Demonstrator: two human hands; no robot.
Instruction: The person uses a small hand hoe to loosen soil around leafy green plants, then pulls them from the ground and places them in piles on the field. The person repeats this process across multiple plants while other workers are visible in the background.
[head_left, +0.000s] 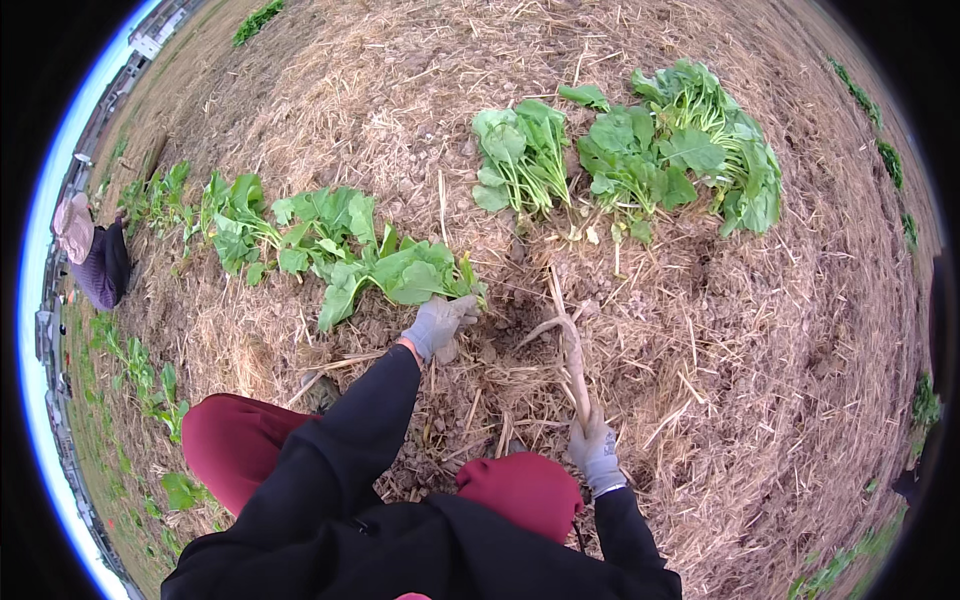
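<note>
My left hand (439, 326), in a grey work glove, grips the base of a leafy green plant (420, 274) just above the soil. Its broad leaves spread to the left, overlapping the leaves of the plants beside it. A hollow of dark, loose soil (517, 322) lies just right of that hand. In my gloved right hand (595, 450) is the lower end of a short wooden-handled digging tool (574, 356), which looks like a hand hoe. Its curved cross-piece points left over the soil, apart from the plant.
Beyond the hollow lie a bunch of cut or pulled greens (525, 157) and a larger heap of greens (690, 150). More plants (240, 217) continue the row leftward, towards a crouching person in a pink hat (73, 229). Dry straw (375, 97) covers the ground.
</note>
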